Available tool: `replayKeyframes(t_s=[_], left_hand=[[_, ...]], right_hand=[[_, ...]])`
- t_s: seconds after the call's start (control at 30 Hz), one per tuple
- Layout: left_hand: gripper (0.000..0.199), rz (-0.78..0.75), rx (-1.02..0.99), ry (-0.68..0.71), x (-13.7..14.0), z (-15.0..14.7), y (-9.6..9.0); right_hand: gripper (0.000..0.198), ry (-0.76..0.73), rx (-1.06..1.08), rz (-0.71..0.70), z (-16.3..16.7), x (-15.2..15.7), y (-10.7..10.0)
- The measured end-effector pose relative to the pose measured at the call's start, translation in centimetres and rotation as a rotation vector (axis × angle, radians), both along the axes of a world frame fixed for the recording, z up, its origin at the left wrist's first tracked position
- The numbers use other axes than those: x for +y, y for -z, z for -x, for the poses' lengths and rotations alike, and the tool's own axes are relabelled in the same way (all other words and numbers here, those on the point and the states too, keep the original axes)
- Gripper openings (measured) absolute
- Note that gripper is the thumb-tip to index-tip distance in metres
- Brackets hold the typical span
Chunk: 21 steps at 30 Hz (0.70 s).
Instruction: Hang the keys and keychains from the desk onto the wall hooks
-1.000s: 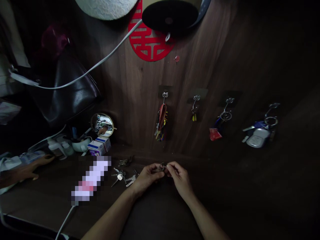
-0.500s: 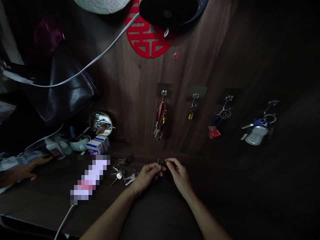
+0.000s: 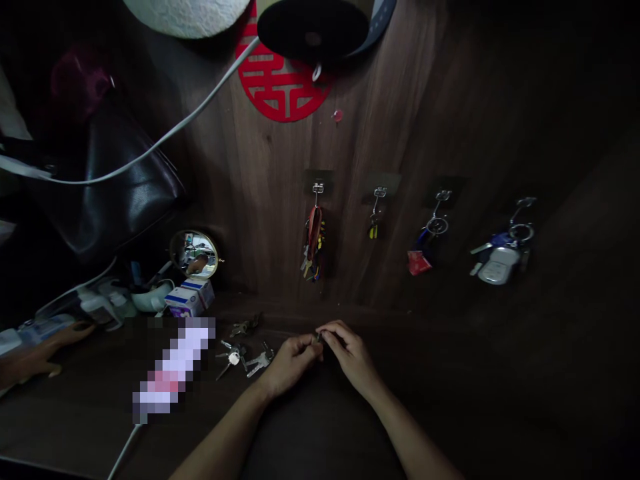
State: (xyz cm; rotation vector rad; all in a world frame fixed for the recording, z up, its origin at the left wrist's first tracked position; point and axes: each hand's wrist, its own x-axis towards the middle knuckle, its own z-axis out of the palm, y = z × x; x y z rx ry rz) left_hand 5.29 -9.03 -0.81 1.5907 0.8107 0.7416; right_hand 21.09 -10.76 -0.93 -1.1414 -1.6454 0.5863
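My left hand (image 3: 295, 360) is closed, its thumb and fingers pinching a small metal key ring (image 3: 318, 338) above the dark wooden surface. From the other side my right hand (image 3: 345, 343) grips the same ring with thumb and fingertips. The fingers cover most of it, so what hangs from it cannot be made out. Left of my left hand lie a fanned bunch of keys (image 3: 233, 358), a second bunch of silver keys (image 3: 261, 360) close to the wrist, and a darker bunch (image 3: 244, 327) behind.
Key sets hang from wall hooks: a red-brown holder (image 3: 314, 230), a yellow tag (image 3: 373, 231), a red packet (image 3: 419, 261) and a silver fob (image 3: 499, 265). Another person's hand (image 3: 50, 350) lies by bottles (image 3: 100, 307) at left. A mirror (image 3: 195, 253), boxes (image 3: 190, 298) and a blurred-out phone (image 3: 173, 373) stand nearby.
My right hand has moved in against my left, and its fingertips now meet the key ring. The whole view has shifted slightly.
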Motion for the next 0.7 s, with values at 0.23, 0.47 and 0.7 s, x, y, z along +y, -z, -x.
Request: replayKeyframes(t_s=[0.23,0.47,0.7], left_hand=[[0.042,0.010,-0.081,-0.139,0.6,-0.1,0.2],[0.046,-0.060,-0.010,-0.239,1.3,0.0,1.2],[0.038,-0.281,0.209,-0.180,0.6,0.2,1.4]], right_hand=[[0.025,0.047,0.078,0.039,-0.1,-0.3,-0.2],[0.029,0.144,0.211,0.037,-0.7,-0.2,-0.6],[0.030,0.288,0.261,-0.009,-2.5,0.5,-1.8]])
